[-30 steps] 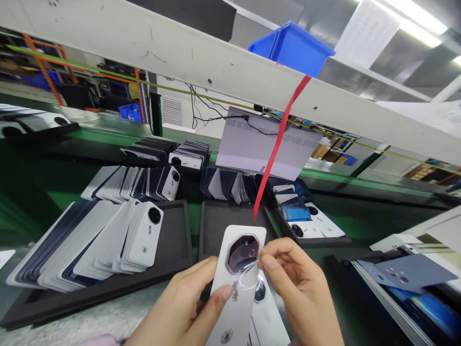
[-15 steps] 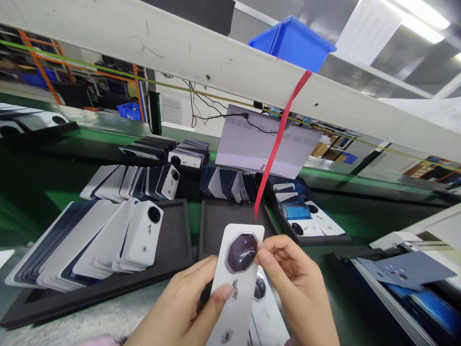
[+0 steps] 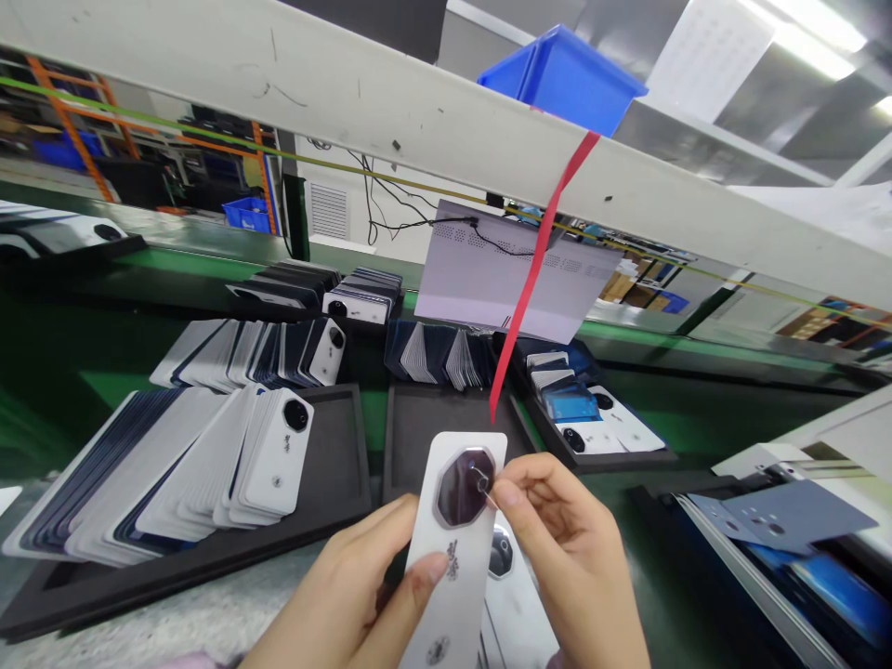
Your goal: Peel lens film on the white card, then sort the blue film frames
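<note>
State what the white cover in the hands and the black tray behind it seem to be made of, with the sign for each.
White cover: probably smooth plastic; thin, stiff, printed marks, glossy dark window. Black tray: likely matte foam or plastic; dull and shine-free.

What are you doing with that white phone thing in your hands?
A person is holding a white phone back cover upright in the left hand. The right hand pinches something small at the edge of the cover's dark octagonal camera window, apparently a clear film. Another white cover lies just underneath. To the left, rows of similar white and dark covers lean in a black tray, and a red ribbon hangs from the white beam overhead.
</note>
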Demonstrator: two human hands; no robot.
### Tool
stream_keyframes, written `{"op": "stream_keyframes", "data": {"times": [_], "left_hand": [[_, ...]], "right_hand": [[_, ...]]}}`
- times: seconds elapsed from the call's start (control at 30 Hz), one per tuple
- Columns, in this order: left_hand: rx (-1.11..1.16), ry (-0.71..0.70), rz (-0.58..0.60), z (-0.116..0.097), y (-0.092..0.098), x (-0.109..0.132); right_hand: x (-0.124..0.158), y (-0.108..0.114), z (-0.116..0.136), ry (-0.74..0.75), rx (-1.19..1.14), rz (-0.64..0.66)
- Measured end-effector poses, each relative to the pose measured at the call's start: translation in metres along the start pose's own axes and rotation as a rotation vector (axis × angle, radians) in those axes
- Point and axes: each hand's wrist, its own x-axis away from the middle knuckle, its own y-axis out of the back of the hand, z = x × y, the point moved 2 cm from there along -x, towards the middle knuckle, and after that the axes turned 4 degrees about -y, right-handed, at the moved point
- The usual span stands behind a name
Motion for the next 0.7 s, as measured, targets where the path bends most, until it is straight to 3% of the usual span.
{"op": "stream_keyframes", "data": {"times": [0.2,0.27,0.37,0.43,0.53,0.6,0.7], "left_hand": [[-0.051,-0.032,-0.014,0.0,0.0,0.0],[-0.058,-0.002,-0.011,0.001,-0.002,-0.002],[-0.035,0.03,-0.013,0.004,-0.009,-0.01],[-0.01,0.054,0.0,0.01,-0.018,-0.014],[0.061,0.113,0.025,0.035,-0.039,-0.008],[0.123,0.175,0.036,0.062,-0.057,0.01],[0.224,0.281,0.038,0.105,-0.091,0.046]], "right_hand": [[0.003,-0.002,0.005,0.0,0.188,-0.203],[0.001,-0.002,0.004,-0.015,0.185,-0.102],[-0.002,0.005,-0.003,-0.037,0.176,0.216],[0.0,0.022,-0.012,-0.07,0.191,0.295],[0.005,0.062,-0.031,-0.167,0.25,0.173],[0.012,0.086,-0.05,-0.207,0.325,0.106],[0.024,0.098,-0.091,-0.237,0.417,0.044]]}}
